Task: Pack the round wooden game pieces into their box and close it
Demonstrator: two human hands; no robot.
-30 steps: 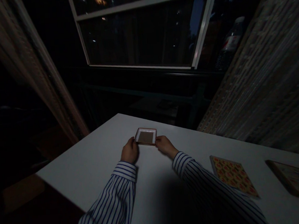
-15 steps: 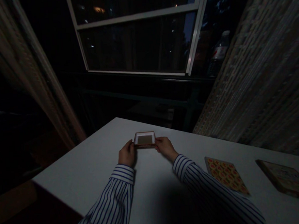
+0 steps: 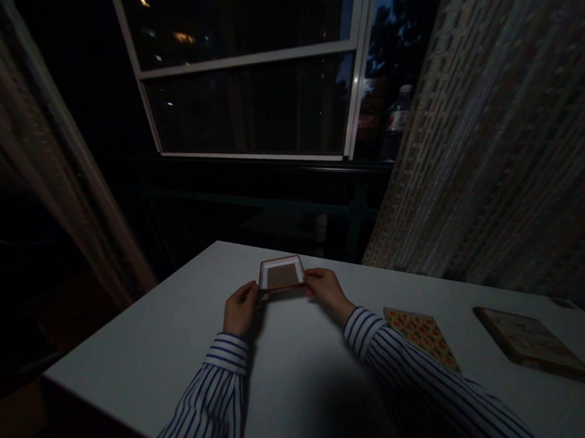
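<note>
Holding is the step in hand. The left bare hand (image 3: pixel 239 311) and the right bare hand (image 3: pixel 328 292) support one shallow rectangular box (image 3: pixel 282 275) with a thin reddish-brown rim, white inner walls and a brown inner face.

Position: the box is between the hands, near the far edge of the white rectangular table (image 3: pixel 180 333). Its open side is tilted toward the camera. A shadow below the near edge suggests that it is raised; table contact cannot be confirmed.

Grip: the left fingertips are closed on the left edge, near the front corner. The right thumb and fingers are pinched on the right edge. Neither hand is spread.

Progress: the two-sided grip is established. Release is not yet done. How much other work remains cannot be determined. Two flat items to the right are out of the hands' grasp.

Count:
- Hands: two, in two white sleeves with dark blue stripes (image 3: pixel 205 398).
- Held box: one.
- Yellow rectangular board with round red motifs and a grey border (image 3: pixel 423 335): one, partly hidden by the right sleeve.
- Brown-edged rectangular panel with a pale printed face (image 3: pixel 534 342): one.
- Clear plastic bottle with a white cap (image 3: pixel 396 118): one, beside the window.
</note>
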